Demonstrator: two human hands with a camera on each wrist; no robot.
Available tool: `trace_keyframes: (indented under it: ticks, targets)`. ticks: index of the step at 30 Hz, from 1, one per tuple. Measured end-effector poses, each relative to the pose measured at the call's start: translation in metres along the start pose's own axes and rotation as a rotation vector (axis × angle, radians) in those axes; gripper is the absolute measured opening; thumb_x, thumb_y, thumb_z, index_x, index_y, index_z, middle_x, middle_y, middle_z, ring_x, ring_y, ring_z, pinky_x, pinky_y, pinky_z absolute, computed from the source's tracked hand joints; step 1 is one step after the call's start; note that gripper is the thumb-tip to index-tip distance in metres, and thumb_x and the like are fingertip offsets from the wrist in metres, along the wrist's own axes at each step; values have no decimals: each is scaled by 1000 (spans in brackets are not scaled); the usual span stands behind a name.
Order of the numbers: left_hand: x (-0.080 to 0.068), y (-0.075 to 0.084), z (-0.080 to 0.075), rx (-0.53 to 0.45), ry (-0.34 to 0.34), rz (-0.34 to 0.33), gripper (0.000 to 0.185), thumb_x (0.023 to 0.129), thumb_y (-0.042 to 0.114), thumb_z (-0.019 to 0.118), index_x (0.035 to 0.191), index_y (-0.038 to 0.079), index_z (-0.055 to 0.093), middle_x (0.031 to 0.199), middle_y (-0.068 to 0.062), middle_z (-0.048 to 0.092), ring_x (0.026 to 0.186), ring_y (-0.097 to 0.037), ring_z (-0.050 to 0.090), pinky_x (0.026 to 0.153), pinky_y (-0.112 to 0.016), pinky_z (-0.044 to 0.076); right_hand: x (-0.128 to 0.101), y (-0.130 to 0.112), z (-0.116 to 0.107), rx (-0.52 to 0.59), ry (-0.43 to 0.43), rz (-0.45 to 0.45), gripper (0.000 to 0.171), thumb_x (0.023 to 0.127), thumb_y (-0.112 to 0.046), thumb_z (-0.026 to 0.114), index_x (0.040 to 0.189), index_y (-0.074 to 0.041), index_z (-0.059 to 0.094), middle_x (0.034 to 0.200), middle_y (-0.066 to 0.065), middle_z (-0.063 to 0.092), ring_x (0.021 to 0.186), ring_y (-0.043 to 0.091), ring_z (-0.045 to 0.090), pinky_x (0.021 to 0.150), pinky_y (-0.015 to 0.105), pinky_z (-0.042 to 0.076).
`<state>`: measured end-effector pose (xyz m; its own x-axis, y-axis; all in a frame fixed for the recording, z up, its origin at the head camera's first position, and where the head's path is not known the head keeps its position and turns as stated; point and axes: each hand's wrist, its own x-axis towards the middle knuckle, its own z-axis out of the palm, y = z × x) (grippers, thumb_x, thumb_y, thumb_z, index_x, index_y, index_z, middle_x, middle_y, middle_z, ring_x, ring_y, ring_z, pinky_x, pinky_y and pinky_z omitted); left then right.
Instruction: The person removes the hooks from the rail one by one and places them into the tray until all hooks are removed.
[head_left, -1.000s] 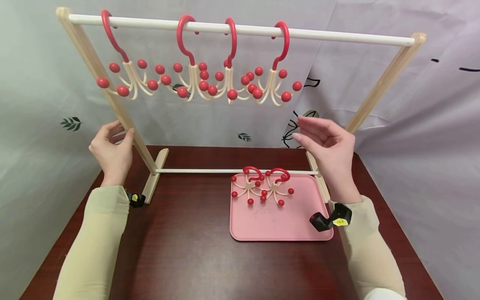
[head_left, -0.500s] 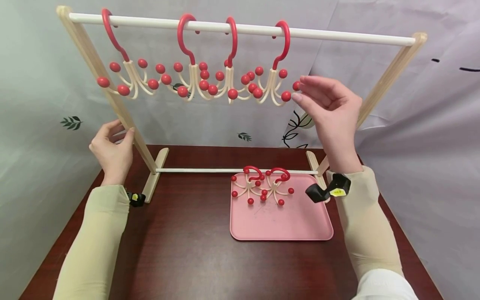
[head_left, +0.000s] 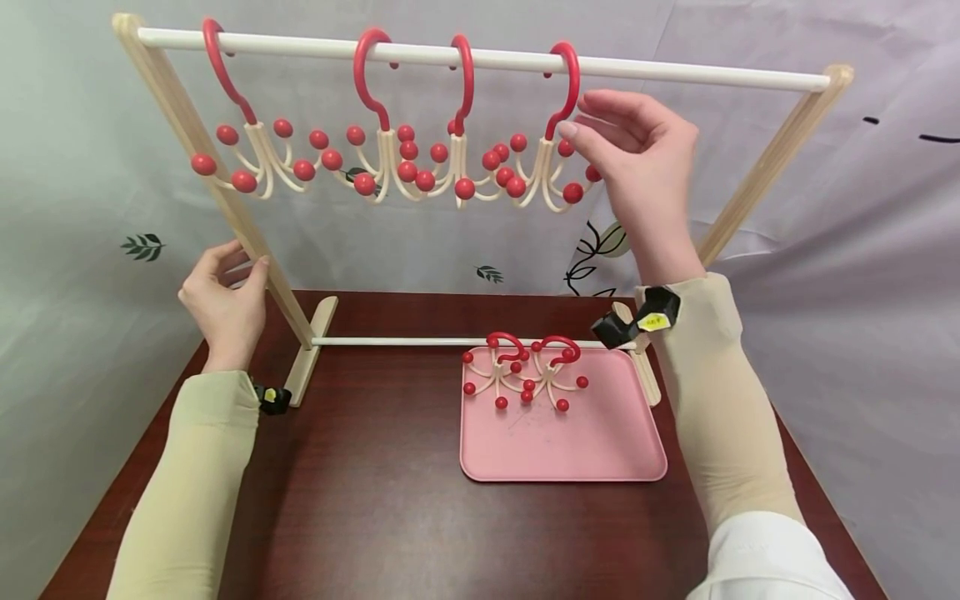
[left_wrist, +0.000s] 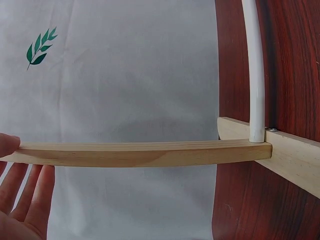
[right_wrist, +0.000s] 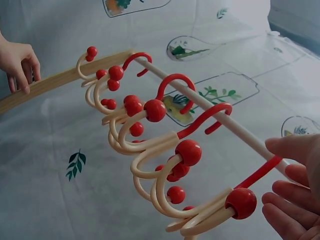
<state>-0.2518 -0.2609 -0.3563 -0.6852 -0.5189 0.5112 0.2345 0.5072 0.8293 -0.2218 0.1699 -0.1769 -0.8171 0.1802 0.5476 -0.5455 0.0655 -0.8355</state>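
Note:
Several hangers with red hooks and red-balled wooden prongs hang from the white rail of a wooden rack. My left hand holds the rack's left post. In the left wrist view, its thumb lies on one side of the post and its fingers on the other. My right hand is raised beside the rightmost hanger, thumb and fingers parted near its red hook. Whether they touch the hook I cannot tell.
On the dark red table, a pink tray holds two more such hangers, lying at its back edge. A lower white bar joins the rack's feet. Behind hangs a pale printed cloth.
My right hand has risen from below the hangers, past the rightmost one's balls, then shifted left to its hook. My left hand stays on the post.

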Motion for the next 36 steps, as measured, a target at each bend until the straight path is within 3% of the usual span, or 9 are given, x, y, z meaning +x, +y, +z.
trace_keyframes:
  ticks: [10,16,22,30,36]
  targets:
    - [0,-1,0,8,3,-5,31,92,30,76,123,25,75,115,2,74,92,-4,69,85,-20,55,10,0,14,-92,18,-17,27,84,-16,86,109,-10,79,103,5,76,92,18,72,57,27,41]
    - [0,-1,1,6,4,4,30,92,29,76,122,25,75,115,1,74,91,-4,69,84,-21,56,9,-2,19,-62,31,-87,18,86,-8,83,103,-5,80,96,8,75,86,18,71,73,23,53]
    - [0,1,0,8,3,-4,31,92,29,76,123,25,75,116,1,74,93,-4,70,86,-20,55,12,3,17,-47,53,-93,14,85,-9,84,99,-6,81,91,8,76,80,22,69,55,26,38]
    - [0,0,1,9,5,-5,31,92,30,76,123,25,75,116,2,74,93,-4,70,86,-21,55,18,12,14,-62,72,-112,15,84,-12,86,97,-8,81,91,9,76,78,24,68,52,24,38]
    - [0,-1,1,5,5,-4,31,92,29,76,123,25,75,115,1,74,92,-4,69,86,-21,55,16,6,12,-37,100,-138,13,83,-8,86,95,-5,81,91,11,75,80,23,68,56,25,41]
